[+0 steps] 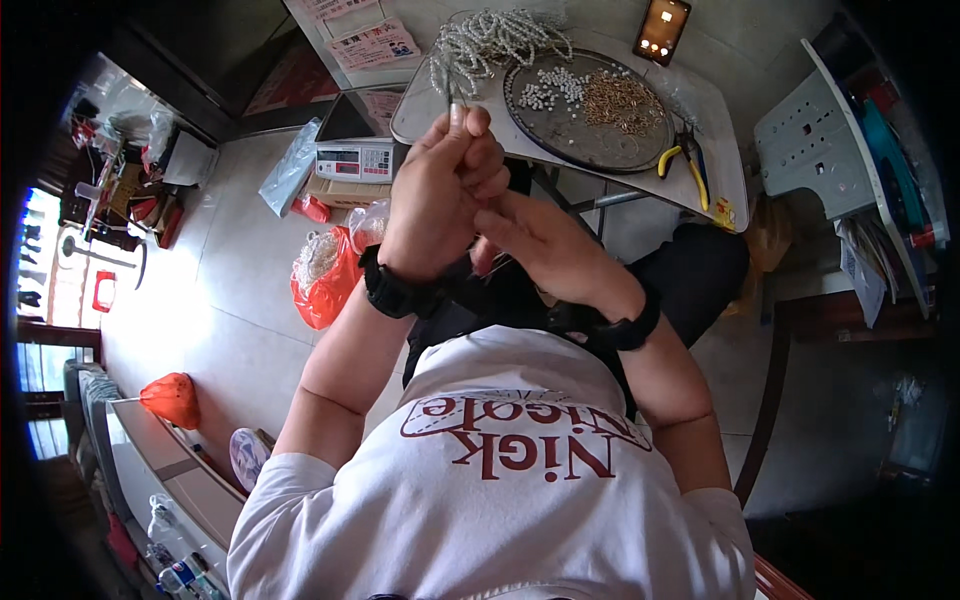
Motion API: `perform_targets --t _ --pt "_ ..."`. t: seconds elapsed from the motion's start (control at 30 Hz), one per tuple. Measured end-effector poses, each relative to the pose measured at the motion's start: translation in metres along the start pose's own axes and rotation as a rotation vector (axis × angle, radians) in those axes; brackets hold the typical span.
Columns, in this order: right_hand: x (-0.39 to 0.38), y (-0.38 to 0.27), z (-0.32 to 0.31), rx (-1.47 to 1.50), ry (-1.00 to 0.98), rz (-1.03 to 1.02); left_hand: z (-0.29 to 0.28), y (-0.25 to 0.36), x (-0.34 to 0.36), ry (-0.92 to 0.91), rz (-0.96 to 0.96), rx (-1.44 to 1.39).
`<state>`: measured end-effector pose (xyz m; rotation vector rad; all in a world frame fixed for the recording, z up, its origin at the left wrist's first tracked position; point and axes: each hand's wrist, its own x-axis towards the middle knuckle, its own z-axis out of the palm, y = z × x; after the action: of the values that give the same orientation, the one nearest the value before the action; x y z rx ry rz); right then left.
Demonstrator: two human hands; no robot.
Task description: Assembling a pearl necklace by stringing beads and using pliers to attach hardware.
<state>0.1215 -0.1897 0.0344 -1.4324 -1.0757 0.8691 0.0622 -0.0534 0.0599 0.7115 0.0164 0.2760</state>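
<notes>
My left hand (440,185) is raised near the table's front edge, thumb and fingers pinched on a thin dark piece, perhaps wire (452,100), beside the heap of clear bead strands (500,40). My right hand (545,245) is just below it, touching it, fingers curled; what they hold, if anything, is hidden. To the right, a round dark tray (535,135) on the table (420,110) holds white beads (550,90) and small gold pieces (620,105). Yellow-handled pliers (697,180) lie by its right side.
A phone (662,30) stands behind the tray. A scale (352,160) on a cardboard box (340,190) and orange bags (315,295) are at left. A white shelf unit (810,170) is at right. My dark-clad leg (675,280) is under the table.
</notes>
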Motion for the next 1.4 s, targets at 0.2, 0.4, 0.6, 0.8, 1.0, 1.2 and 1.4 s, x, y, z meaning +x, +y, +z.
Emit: perform_targets --t 0.2,0.4,0.6,0.8,1.0,1.2,1.4 --pt "-0.031 -0.005 -0.025 0.098 0.064 0.145 -0.038 0.080 -0.008 -0.016 0.249 -0.059" --pt "-0.051 0.007 -0.040 0.618 -0.084 0.334 -0.081 0.097 -0.028 0.086 0.298 -0.078" --pt "-0.030 0.028 -0.010 0.560 0.021 0.367 -0.156 0.076 -0.026 0.338 0.344 0.289" --pt "0.004 0.049 0.026 -0.302 0.332 0.101 -0.189 0.023 -0.040 0.724 0.611 1.915" --pt "-0.006 0.025 0.010 -0.726 0.423 -0.071 -0.040 -0.007 -0.038 -0.356 0.213 1.502" --pt "-0.050 -0.002 -0.035 -0.485 0.632 -0.027 -0.036 -0.027 -0.022 -0.269 0.326 1.502" --pt "-0.059 0.013 -0.015 -0.193 0.580 0.099 -0.029 -0.035 -0.016 0.052 -0.128 0.763"
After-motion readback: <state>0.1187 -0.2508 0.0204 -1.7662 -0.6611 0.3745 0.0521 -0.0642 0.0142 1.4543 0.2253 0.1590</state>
